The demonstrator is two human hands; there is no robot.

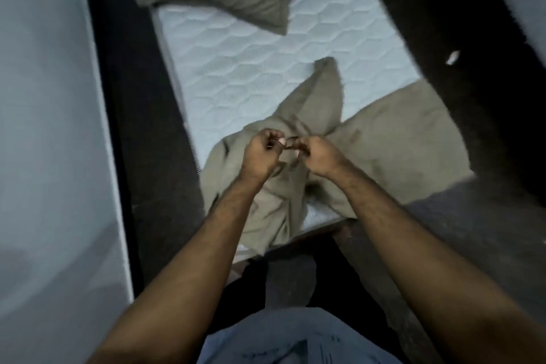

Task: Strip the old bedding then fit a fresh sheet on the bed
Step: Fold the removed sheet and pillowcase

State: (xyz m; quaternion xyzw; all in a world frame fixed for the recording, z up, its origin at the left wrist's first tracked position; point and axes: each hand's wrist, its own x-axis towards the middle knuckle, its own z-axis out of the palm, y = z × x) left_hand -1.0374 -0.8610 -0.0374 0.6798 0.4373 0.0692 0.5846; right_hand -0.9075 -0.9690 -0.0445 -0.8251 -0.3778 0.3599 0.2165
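The crumpled olive-green cotton sheet [283, 186] lay bunched at the near edge of the white quilted mattress [266, 68], spilling over it; it looked light, limp and easily gathered, best taken at a hem or corner; its long axis ran from the near edge toward the mattress middle, one peak pointing away; the left hand [263, 151] and right hand [316, 154], fingers curled, pinched a fold between them.

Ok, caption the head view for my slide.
Both hands, left and right, pinch an olive sheet bunched on the bare mattress.
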